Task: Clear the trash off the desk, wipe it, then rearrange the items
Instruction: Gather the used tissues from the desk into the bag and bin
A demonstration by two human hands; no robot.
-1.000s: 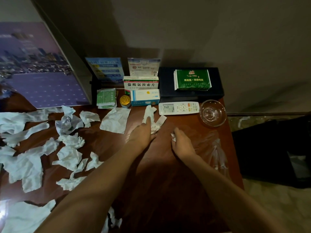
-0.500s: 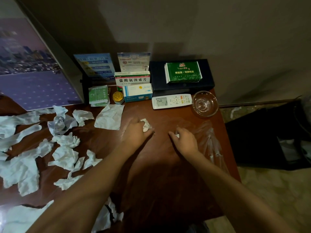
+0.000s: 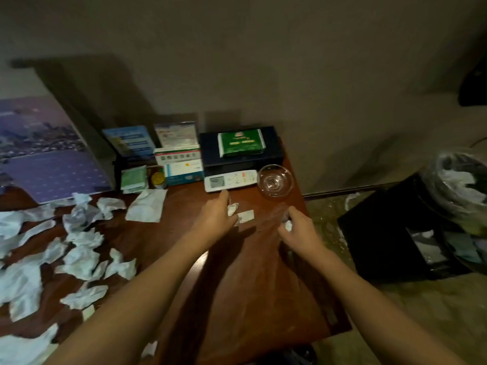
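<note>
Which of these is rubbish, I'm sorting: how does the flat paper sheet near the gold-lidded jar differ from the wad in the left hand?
The flat paper sheet lies spread and untouched on the desk; the wad is crumpled small in the left hand. The sheet looks far larger. Both are white paper.

Both hands [image 3: 253, 222] now farther right, clutching tissue wads [image 3: 232, 208].

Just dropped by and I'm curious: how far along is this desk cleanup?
Early on. Some tissue already lies in the lined bin. Both hands are gathering: the left hand and right hand each grip a paper wad. Many crumpled tissues still litter the desk; wiping and rearranging haven't started.
</note>
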